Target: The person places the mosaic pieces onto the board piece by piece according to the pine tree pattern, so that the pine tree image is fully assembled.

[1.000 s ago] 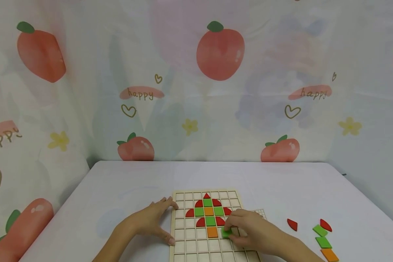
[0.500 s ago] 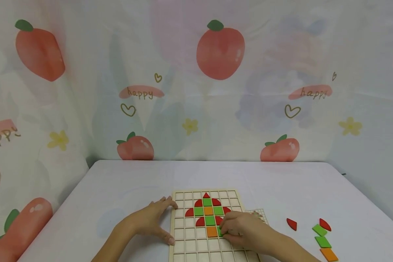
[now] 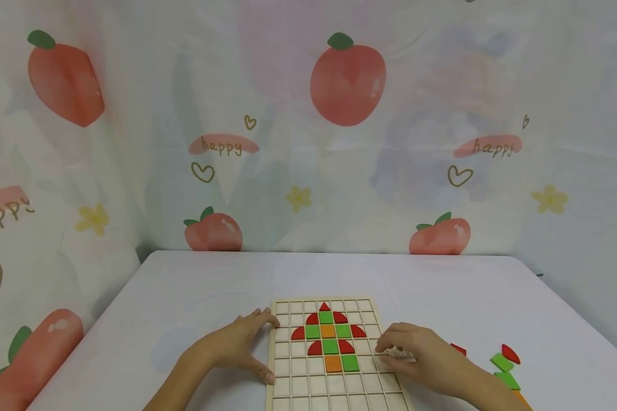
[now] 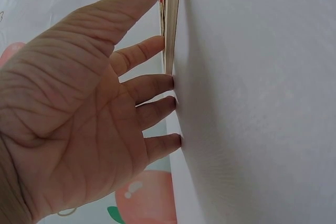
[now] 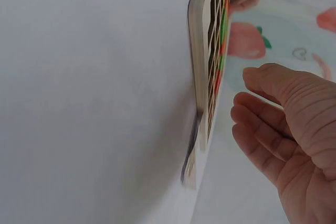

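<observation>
A wooden grid board (image 3: 293, 388) lies on the white table. Red, green and orange tiles fill some of its cells, with a red triangle (image 3: 324, 307) on top. In the lowest filled row, a green square tile (image 3: 349, 363) sits right of an orange square tile (image 3: 333, 363). My left hand (image 3: 233, 345) spreads along the board's left side, thumb and fingertips at its edge. Over the board's right edge, my right hand (image 3: 427, 359) has loosely bent fingers; the right wrist view shows nothing between them. A small gridded card (image 3: 403, 355) is mostly hidden beneath this hand.
Loose pieces lie right of the board: a red quarter-round (image 3: 511, 354), a green tile (image 3: 502, 362), another green tile (image 3: 507, 381) and a partly hidden orange tile (image 3: 523, 399). My right hand covers part of another red piece (image 3: 459, 349). A fruit-printed curtain (image 3: 298, 142) stands behind the table.
The green square tile that my right hand pinched now lies in a cell beside the orange one. My right hand has let go and moved right. My left hand stays in place.
</observation>
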`<state>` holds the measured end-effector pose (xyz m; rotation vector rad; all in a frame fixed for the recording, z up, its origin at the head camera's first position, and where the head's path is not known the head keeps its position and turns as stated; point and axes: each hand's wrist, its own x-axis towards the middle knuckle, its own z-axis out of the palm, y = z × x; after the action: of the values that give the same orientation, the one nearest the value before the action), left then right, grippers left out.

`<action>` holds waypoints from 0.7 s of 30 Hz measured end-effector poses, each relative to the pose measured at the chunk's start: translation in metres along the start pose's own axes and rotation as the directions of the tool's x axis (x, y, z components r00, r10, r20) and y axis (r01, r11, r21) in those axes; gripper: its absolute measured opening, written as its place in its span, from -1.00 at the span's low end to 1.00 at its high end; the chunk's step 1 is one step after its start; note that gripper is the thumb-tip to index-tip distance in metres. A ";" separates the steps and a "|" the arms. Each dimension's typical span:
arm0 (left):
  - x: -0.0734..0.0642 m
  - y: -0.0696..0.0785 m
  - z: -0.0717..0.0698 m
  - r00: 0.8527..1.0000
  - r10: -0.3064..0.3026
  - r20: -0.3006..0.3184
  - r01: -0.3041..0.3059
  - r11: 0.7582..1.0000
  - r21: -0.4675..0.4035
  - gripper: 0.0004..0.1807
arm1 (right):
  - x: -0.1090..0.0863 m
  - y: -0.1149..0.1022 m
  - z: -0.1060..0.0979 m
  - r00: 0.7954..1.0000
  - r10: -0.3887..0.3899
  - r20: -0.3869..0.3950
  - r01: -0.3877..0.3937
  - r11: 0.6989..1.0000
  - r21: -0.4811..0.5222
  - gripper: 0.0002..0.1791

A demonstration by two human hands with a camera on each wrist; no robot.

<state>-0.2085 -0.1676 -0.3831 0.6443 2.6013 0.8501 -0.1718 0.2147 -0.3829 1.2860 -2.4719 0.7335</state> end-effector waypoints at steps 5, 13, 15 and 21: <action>-0.001 -0.001 0.000 1.000 -0.002 0.000 0.002 1.000 0.009 -0.07 | -0.020 0.009 -0.013 0.997 0.064 -0.046 -0.066 0.997 -0.046 -0.62; 0.000 -0.002 0.001 1.000 -0.005 0.000 0.005 1.000 0.004 -0.06 | -0.048 0.024 -0.029 0.983 0.077 -0.169 -0.089 0.994 -0.065 -0.47; -0.001 -0.001 0.001 1.000 -0.004 0.000 0.004 1.000 0.005 -0.06 | -0.054 0.028 -0.035 0.979 0.097 -0.177 -0.106 0.994 -0.040 -0.45; -0.001 0.000 0.000 1.000 0.001 -0.004 -0.001 1.000 0.009 -0.07 | -0.071 0.033 -0.051 0.959 0.223 -0.173 -0.227 0.974 -0.004 -0.49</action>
<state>-0.2077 -0.1684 -0.3832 0.6465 2.6096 0.8414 -0.1584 0.3072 -0.3825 0.8993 -2.5009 0.8278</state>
